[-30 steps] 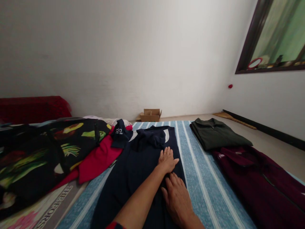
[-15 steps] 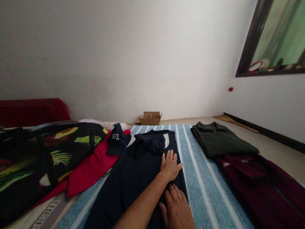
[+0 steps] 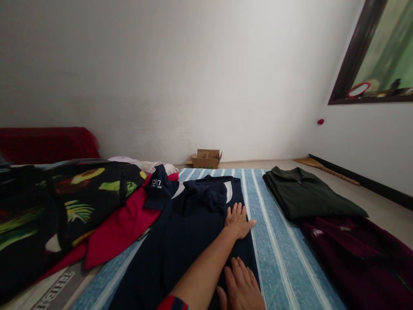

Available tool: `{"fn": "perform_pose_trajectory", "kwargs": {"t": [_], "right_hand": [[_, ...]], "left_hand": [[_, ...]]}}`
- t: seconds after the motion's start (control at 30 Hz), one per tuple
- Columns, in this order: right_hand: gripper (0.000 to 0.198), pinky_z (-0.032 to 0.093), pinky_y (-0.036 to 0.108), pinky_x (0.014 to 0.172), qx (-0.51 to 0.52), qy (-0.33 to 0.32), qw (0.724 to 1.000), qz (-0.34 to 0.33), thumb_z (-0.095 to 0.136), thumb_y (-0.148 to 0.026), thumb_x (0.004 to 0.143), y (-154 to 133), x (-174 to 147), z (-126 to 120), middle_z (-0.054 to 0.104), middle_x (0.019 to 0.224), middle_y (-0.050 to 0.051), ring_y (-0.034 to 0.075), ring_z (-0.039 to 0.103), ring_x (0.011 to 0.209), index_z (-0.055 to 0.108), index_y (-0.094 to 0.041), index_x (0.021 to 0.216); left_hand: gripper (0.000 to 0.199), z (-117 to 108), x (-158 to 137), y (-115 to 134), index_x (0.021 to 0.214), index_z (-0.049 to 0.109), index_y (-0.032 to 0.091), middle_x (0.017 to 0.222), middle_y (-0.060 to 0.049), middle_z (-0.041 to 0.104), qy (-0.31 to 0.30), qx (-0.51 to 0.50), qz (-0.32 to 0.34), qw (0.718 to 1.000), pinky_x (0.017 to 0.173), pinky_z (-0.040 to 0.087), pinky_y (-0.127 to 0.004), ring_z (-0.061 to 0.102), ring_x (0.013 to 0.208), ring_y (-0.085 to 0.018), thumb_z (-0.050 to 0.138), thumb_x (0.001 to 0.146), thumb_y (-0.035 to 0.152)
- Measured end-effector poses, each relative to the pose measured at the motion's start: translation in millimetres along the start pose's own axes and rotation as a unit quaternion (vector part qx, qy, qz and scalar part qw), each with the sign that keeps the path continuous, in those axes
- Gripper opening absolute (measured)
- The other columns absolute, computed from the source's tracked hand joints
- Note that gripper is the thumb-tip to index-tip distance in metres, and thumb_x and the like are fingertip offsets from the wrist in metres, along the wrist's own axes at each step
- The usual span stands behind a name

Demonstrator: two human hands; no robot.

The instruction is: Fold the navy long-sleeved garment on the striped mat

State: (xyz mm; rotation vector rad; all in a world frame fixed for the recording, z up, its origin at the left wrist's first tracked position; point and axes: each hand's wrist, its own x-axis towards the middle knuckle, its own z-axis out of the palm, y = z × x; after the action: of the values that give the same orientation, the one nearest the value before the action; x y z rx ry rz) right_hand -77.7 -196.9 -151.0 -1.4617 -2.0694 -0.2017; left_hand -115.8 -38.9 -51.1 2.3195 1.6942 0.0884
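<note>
Covers the lower half of the frame as a blue sheet (image 3: 274,258) with pale stripes. Carries a navy shirt (image 3: 180,232) at lower centre. At lower right, bears 2 garments: a green top (image 3: 309,196), overlapping a maroon top (image 3: 358,254). At lower left, holds a red top (image 3: 116,232), partly under a black print top (image 3: 97,209), plus a lettered cloth (image 3: 58,287). Gives way at centre right to pale floor (image 3: 355,196), bearing a long tan object (image 3: 327,171).

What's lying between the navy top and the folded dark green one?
In the head view, only striped blue cloth lies between the navy top and the dark green top, with the left hand jutting slightly over it.
</note>
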Motion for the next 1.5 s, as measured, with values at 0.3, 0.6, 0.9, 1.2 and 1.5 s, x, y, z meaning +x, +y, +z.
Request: {"fn": "perform_pose_trajectory", "kwargs": {"t": [0.3, 0.6, 0.9, 1.2, 1.5], "right_hand": [[0.034, 0.05, 0.039, 0.081, -0.014, 0.021, 0.998, -0.053, 0.053, -0.047, 0.084, 9, 2, -9, 0.065, 0.116, 0.009, 0.03, 0.06, 0.106, 0.065, -0.026, 0.108], [0.028, 0.046, 0.045, 0.088, 0.019, 0.043, 0.998, 0.042, 0.053, -0.033, 0.078, -16, 7, -23, 0.066, 0.112, 0.012, 0.032, 0.058, 0.108, 0.069, -0.021, 0.097], [0.029, 0.043, 0.044, 0.091, 0.041, 0.038, 0.998, 0.036, 0.048, -0.027, 0.081, -19, 11, -40, 0.064, 0.116, 0.013, 0.03, 0.056, 0.111, 0.068, -0.019, 0.1], [0.027, 0.043, 0.043, 0.092, 0.048, 0.017, 0.998, 0.031, 0.052, -0.027, 0.081, -20, 13, -49, 0.063, 0.117, 0.013, 0.03, 0.055, 0.112, 0.066, -0.018, 0.102], [0.03, 0.043, 0.045, 0.093, 0.052, -0.004, 0.998, 0.036, 0.053, -0.029, 0.081, -19, 14, -47, 0.062, 0.119, 0.012, 0.031, 0.054, 0.114, 0.066, -0.019, 0.105]], "left_hand": [[0.076, 2, 3, 0, 0.144, 0.028, 0.012, 0.153, -0.017, 0.016, 0.033, -0.01, -0.014, 0.999, 0.113, 0.005, -0.052, 0.006, 0.142, -0.029, 0.025, 0.086, 0.062], [0.035, -31, -27, -12, 0.116, 0.057, 0.015, 0.128, -0.011, 0.056, 0.223, -0.054, -0.029, 0.973, 0.104, 0.032, -0.032, 0.047, 0.122, -0.021, 0.048, 0.086, 0.032], [0.017, -87, -80, -106, 0.087, 0.062, 0.015, 0.088, -0.011, 0.068, 0.318, -0.09, -0.295, 0.897, 0.074, 0.046, -0.03, 0.064, 0.086, -0.023, 0.048, 0.082, 0.021], [0.022, -106, -65, -161, 0.09, 0.065, 0.015, 0.099, -0.015, 0.067, 0.306, -0.121, -0.309, 0.892, 0.076, 0.044, -0.031, 0.061, 0.099, -0.029, 0.057, 0.07, 0.02], [0.018, -140, -52, -177, 0.06, 0.057, 0.017, 0.061, -0.002, 0.059, 0.35, -0.239, -0.279, 0.862, 0.052, 0.039, -0.024, 0.059, 0.069, -0.02, 0.05, 0.065, 0.032]]}}
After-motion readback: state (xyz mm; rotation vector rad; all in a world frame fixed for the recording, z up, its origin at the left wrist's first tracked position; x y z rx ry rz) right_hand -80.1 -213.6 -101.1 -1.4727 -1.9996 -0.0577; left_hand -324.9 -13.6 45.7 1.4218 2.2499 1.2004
